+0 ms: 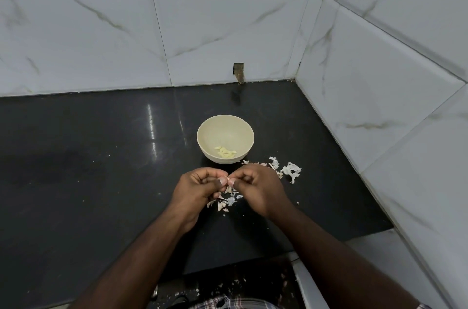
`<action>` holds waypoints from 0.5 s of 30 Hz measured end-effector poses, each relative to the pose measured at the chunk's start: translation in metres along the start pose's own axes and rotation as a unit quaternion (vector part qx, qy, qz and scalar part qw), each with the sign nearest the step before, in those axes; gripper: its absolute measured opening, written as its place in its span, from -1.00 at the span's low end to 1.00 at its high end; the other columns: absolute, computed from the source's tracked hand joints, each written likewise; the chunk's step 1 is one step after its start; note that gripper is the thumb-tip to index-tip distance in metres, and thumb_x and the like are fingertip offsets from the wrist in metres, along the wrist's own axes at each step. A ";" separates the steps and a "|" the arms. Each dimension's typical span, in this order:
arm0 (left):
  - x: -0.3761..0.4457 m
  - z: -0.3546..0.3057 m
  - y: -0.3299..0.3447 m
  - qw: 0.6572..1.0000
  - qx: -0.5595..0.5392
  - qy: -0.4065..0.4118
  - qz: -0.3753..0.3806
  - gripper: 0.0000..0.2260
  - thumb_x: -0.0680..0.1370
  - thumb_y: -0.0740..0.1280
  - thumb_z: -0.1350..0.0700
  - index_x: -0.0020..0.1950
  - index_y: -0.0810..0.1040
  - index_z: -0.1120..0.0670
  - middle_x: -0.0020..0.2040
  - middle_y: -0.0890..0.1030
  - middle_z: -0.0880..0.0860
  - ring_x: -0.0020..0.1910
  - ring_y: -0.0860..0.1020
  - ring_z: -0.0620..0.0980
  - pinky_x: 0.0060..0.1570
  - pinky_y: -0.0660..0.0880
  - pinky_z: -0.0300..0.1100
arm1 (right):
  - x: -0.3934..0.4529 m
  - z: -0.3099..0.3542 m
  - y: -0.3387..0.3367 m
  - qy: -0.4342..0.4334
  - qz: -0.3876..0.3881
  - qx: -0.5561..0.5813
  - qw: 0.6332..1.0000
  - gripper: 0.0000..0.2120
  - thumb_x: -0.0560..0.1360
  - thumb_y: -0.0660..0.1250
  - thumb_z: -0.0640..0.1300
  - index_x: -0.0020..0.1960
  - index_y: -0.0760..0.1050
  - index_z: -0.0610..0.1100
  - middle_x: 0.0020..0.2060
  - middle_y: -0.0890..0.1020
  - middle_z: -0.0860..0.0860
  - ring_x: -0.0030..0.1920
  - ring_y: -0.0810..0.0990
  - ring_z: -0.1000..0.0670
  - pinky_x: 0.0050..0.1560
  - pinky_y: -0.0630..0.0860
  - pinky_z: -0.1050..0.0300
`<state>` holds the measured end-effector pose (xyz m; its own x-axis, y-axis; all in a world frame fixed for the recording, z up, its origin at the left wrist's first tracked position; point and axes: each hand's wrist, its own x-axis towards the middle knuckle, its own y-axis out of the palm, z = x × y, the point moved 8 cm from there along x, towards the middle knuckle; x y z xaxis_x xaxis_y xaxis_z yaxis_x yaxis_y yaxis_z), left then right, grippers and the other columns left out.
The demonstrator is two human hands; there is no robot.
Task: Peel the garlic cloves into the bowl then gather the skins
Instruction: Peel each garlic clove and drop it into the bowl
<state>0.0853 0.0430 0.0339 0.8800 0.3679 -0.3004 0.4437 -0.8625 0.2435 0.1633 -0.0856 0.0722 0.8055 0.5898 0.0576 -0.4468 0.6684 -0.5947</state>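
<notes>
Head view: I see my left hand (196, 188) and right hand (255, 186) curled together, pinching one garlic clove (227, 179) just before the bowl (225, 139) of peeled cloves (226, 152); skins (291, 170) litter the counter (88, 156).

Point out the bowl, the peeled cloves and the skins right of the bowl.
bowl (202, 131): head view, on its left rim.
peeled cloves (226, 153): head view, middle of the heap.
skins (291, 170): head view, the biggest white scrap.
</notes>
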 end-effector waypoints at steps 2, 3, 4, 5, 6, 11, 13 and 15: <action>-0.001 -0.002 0.000 1.000 0.012 0.014 -0.001 -0.94 0.50 0.41 0.37 -0.06 0.65 0.27 -0.29 0.62 0.16 -0.38 0.52 -0.09 -0.34 0.46 -0.28 | 0.000 -0.004 0.003 0.034 0.005 0.049 0.998 -0.93 0.46 0.48 -0.16 -0.19 0.68 -0.02 -0.34 0.67 0.15 -0.31 0.58 0.18 -0.22 0.49 0.21; -0.001 -0.004 0.000 1.000 0.019 0.022 -0.003 -0.94 0.50 0.41 0.37 -0.07 0.65 0.26 -0.30 0.63 0.14 -0.39 0.52 -0.10 -0.34 0.46 -0.27 | 0.000 -0.006 0.005 0.050 0.006 0.078 0.996 -0.91 0.46 0.48 -0.18 -0.21 0.68 -0.03 -0.36 0.67 0.14 -0.34 0.57 0.19 -0.22 0.49 0.20; -0.001 -0.005 0.000 0.999 0.028 0.030 -0.007 -0.93 0.50 0.41 0.37 -0.07 0.65 0.26 -0.31 0.63 0.12 -0.40 0.52 -0.11 -0.33 0.47 -0.25 | 0.000 -0.008 0.007 0.067 0.006 0.108 0.992 -0.90 0.45 0.48 -0.20 -0.22 0.67 -0.06 -0.37 0.67 0.10 -0.34 0.57 0.17 -0.22 0.50 0.17; -0.001 -0.006 -0.001 0.999 0.037 0.039 -0.009 -0.93 0.50 0.42 0.37 -0.07 0.66 0.25 -0.31 0.63 0.11 -0.39 0.52 -0.11 -0.31 0.48 -0.23 | -0.001 -0.010 0.008 0.086 0.007 0.140 0.986 -0.91 0.46 0.48 -0.23 -0.22 0.67 -0.10 -0.37 0.68 0.04 -0.34 0.58 0.12 -0.23 0.51 0.15; -0.002 -0.007 -0.002 0.998 0.047 0.048 -0.012 -0.92 0.50 0.42 0.36 -0.07 0.67 0.22 -0.31 0.63 0.11 -0.39 0.53 -0.09 -0.29 0.49 -0.21 | -0.001 -0.011 0.010 0.108 0.015 0.177 0.978 -0.92 0.47 0.47 -0.26 -0.20 0.67 -0.16 -0.36 0.68 -0.03 -0.33 0.59 0.06 -0.26 0.50 0.14; -0.002 -0.004 -0.004 0.997 0.050 0.060 -0.015 -0.86 0.50 0.44 0.32 -0.11 0.72 0.09 -0.17 0.68 0.24 -0.26 0.54 0.06 -0.17 0.52 -0.07 | -0.008 -0.016 0.020 0.225 0.067 0.331 0.914 -0.92 0.53 0.35 -0.32 -0.09 0.63 -0.25 -0.26 0.68 -0.12 -0.33 0.61 0.04 -0.31 0.49 0.21; -0.002 -0.002 -0.003 0.998 0.033 0.051 -0.014 -0.89 0.51 0.44 0.30 -0.05 0.71 0.12 -0.14 0.68 0.25 -0.25 0.53 0.10 -0.16 0.51 -0.06 | -0.009 -0.016 0.022 0.240 0.073 0.354 0.901 -0.91 0.53 0.34 -0.31 -0.08 0.62 -0.22 -0.26 0.68 -0.10 -0.34 0.60 0.05 -0.31 0.49 0.21; -0.002 -0.001 -0.003 0.999 0.021 0.040 -0.017 -0.88 0.51 0.44 0.30 0.01 0.70 0.17 -0.16 0.69 0.21 -0.29 0.52 0.04 -0.20 0.51 -0.11 | -0.009 -0.017 0.022 0.233 0.064 0.347 0.906 -0.92 0.52 0.35 -0.31 -0.08 0.63 -0.23 -0.27 0.67 -0.11 -0.35 0.60 0.05 -0.31 0.49 0.22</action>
<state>0.0826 0.0449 0.0345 0.8761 0.4217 -0.2335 0.4671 -0.8625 0.1946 0.1532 -0.0839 0.0452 0.7348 0.5348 -0.4172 -0.5546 0.8278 0.0845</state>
